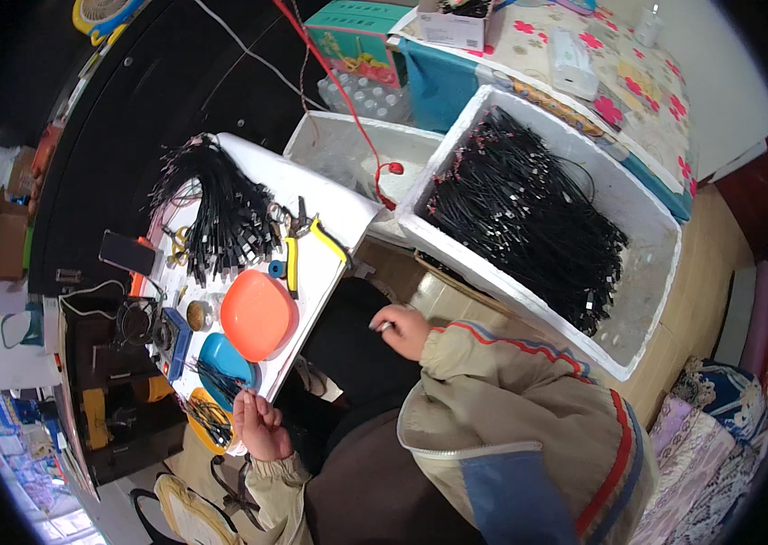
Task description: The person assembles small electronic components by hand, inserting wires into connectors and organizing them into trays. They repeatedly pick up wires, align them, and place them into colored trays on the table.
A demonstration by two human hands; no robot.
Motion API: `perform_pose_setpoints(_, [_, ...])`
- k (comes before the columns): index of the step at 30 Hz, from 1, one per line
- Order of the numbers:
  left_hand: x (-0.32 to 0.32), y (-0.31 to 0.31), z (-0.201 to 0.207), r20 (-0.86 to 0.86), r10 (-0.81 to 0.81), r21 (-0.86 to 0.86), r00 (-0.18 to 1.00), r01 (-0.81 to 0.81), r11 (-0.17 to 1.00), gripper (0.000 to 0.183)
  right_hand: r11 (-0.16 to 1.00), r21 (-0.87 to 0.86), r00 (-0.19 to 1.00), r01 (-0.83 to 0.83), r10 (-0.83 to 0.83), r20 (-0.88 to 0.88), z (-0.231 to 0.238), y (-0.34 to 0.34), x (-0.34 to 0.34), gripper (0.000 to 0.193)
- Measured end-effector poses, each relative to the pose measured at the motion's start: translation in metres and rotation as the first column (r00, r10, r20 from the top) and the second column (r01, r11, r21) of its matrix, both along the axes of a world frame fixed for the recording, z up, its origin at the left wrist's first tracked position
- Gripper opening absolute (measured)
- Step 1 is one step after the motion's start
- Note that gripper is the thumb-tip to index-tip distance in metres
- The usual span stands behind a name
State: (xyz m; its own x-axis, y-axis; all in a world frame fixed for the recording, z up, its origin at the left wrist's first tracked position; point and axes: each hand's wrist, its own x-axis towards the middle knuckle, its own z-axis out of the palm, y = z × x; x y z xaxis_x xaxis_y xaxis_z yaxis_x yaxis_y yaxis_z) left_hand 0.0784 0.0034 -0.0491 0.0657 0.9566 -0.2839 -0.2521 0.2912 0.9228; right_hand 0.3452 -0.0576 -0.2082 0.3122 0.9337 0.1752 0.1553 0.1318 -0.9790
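My left hand (261,429) is at the table's near edge, fingers curled together, beside a blue bowl (227,356) and a yellow bowl (199,432). Whatever it pinches, if anything, is too small to make out. Short black wires (218,379) lie across the blue bowl, and more fill the yellow one. Over my lap, my right hand (405,332) is closed, with a small silvery bit at its fingers that may be a ring or a held part. An orange bowl (257,314) sits farther along the white table (334,202).
Black cables (229,213) lie bundled on the table by yellow-handled pliers (292,265), a phone (127,252) and a blue device (171,342). To the right, a white foam box (643,313) holds many black cables. A red cord (361,136) hangs beyond the table.
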Motion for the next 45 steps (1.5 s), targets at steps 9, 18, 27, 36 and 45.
perform_pose_setpoints(9, [-0.025,0.022,0.002,0.029,0.108,0.052,0.994,-0.11,0.993,0.017,0.97,-0.238,0.997,0.046,-0.061,-0.054,-0.015,-0.001,0.004,0.014])
perform_pose_setpoints(18, [-0.064,0.023,0.005,0.707,0.382,-0.31,0.595,-0.225,0.924,0.018,0.928,-0.102,0.931,-0.358,0.346,-0.118,0.079,0.028,-0.044,0.018])
perform_pose_setpoints(27, [-0.046,0.014,0.015,0.566,0.362,-0.199,0.741,-0.303,0.932,0.015,0.543,-0.172,0.552,-0.822,0.683,-0.479,0.148,0.061,-0.125,0.018])
perform_pose_setpoints(36, [-0.052,0.001,0.017,0.409,0.319,-0.034,0.855,-0.335,0.942,0.009,0.735,-0.28,0.786,-0.617,0.565,-0.248,0.112,0.063,-0.073,0.019])
perform_pose_setpoints(45, [0.006,0.0,-0.013,-0.623,-0.071,0.339,0.779,0.351,0.873,0.01,0.772,-0.634,0.98,0.036,-0.151,-0.129,-0.082,0.059,0.077,0.017])
